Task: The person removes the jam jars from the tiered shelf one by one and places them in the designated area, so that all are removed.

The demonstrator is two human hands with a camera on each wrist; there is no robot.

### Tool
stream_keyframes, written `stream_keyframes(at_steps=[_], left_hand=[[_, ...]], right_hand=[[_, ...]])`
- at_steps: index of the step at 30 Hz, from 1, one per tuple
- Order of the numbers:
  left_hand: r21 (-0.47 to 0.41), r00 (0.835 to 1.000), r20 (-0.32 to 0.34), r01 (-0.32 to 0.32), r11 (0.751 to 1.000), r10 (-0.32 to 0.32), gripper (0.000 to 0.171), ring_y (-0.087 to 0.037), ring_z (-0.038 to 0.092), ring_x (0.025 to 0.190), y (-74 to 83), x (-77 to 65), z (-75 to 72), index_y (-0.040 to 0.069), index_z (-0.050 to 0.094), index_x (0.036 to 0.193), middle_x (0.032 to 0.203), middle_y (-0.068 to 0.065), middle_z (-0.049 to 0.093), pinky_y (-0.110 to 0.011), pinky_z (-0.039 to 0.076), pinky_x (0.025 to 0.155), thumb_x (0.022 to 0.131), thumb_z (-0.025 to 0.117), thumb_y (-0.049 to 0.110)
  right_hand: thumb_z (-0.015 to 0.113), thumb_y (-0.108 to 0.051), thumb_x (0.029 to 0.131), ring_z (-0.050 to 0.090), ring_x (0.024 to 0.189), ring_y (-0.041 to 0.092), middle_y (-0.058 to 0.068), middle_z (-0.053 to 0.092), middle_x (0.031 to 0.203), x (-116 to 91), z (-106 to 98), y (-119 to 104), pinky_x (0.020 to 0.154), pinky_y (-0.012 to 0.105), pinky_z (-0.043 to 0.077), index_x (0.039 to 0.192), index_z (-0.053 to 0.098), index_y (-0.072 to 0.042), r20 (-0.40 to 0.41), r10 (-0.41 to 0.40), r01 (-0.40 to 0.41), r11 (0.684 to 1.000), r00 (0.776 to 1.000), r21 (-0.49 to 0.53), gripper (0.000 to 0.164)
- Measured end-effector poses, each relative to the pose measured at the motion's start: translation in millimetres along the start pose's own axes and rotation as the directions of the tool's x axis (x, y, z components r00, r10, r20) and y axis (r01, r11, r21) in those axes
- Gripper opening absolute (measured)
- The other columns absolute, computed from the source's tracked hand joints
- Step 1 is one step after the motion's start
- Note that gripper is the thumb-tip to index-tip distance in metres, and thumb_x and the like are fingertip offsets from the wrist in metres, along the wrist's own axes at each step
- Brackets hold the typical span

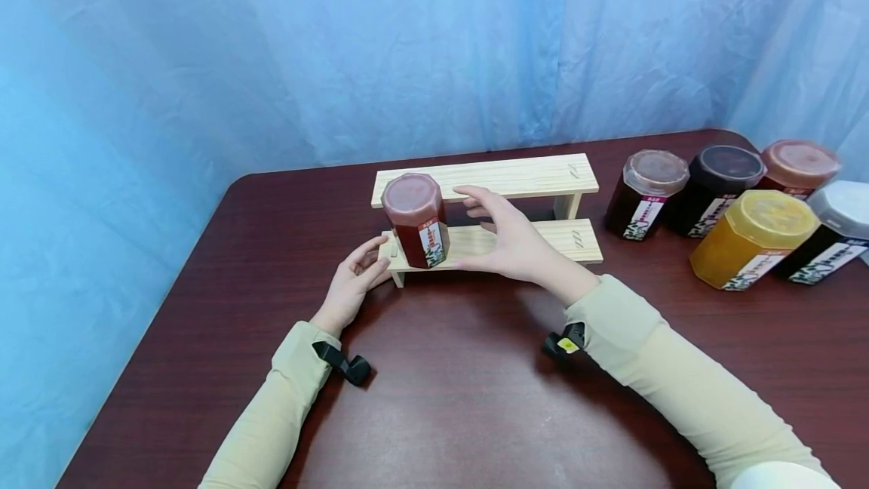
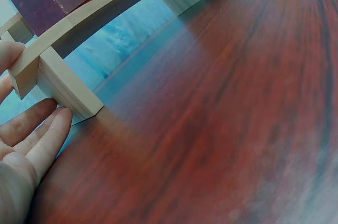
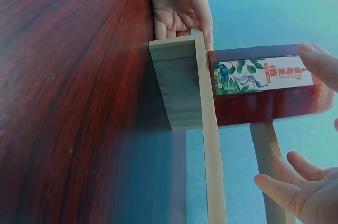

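A two-tier wooden rack [image 1: 543,241] stands on the table. On the left of its lower step sits an upright jar of dark red contents [image 1: 416,231], with a pinkish lid and a white label showing leaves. At the rack's left end, my left hand [image 1: 349,289] holds the lower board: the thumb lies at the board's corner and the fingertips [image 2: 55,126] are against the leg. My right hand [image 1: 512,241] spreads just right of the jar, thumb and fingers apart, with a gap to it in the head view. In the right wrist view, the jar's label [image 3: 264,76] faces the camera.
To the right stand several lidded jars: a dark one with a clear lid [image 1: 646,195], a black-lidded one [image 1: 720,187], a pink-lidded one [image 1: 799,164], a yellow one [image 1: 753,240] and a white-lidded one [image 1: 838,229]. A blue curtain [image 1: 407,51] hangs behind the table.
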State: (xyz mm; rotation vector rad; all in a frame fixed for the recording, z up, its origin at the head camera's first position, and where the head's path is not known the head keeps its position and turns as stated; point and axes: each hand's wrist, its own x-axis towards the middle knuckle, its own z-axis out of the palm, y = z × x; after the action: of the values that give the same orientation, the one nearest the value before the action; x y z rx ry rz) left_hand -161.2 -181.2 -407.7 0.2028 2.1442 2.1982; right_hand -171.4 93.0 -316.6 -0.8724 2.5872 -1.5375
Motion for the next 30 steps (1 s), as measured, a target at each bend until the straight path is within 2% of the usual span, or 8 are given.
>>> stream_keyframes(at_steps=[8,20,30], left_hand=[[-0.008,1.0,-0.006,0.002,1.0,-0.002,0.046,-0.006,0.06,0.091,-0.3,-0.5,-0.5,0.004,0.043,0.14,0.1,0.003,0.059,-0.024,0.054,0.083,0.095,0.055,0.006],[-0.016,1.0,-0.003,-0.003,1.0,0.003,0.046,-0.006,0.06,0.093,-1.3,0.2,0.3,0.003,0.043,0.14,0.102,0.003,0.059,-0.023,0.054,0.083,0.095,0.054,0.004],[-0.001,1.0,-0.004,0.004,1.0,-0.004,0.046,-0.006,0.06,0.093,-1.6,0.7,0.4,0.003,0.042,0.14,0.103,0.001,0.059,-0.024,0.054,0.083,0.095,0.054,0.005]], right_hand=[[0.089,-0.017,0.063,0.048,0.121,0.028,0.014,0.046,0.131,10,10,-1,0.103,0.045,0.043,0.143,0.036,-0.016,-0.033,-0.018,0.017,0.999,0.999,-0.028,0.096],[0.089,-0.016,0.063,0.047,0.12,0.024,0.012,0.046,0.131,19,26,-2,0.101,0.043,0.045,0.143,0.036,-0.018,-0.066,-0.116,0.114,0.993,0.991,-0.032,0.096],[0.088,-0.015,0.066,0.049,0.12,0.023,0.012,0.048,0.131,23,39,7,0.103,0.041,0.042,0.142,0.03,-0.016,-0.095,-0.172,0.168,0.984,0.98,-0.051,0.096]])
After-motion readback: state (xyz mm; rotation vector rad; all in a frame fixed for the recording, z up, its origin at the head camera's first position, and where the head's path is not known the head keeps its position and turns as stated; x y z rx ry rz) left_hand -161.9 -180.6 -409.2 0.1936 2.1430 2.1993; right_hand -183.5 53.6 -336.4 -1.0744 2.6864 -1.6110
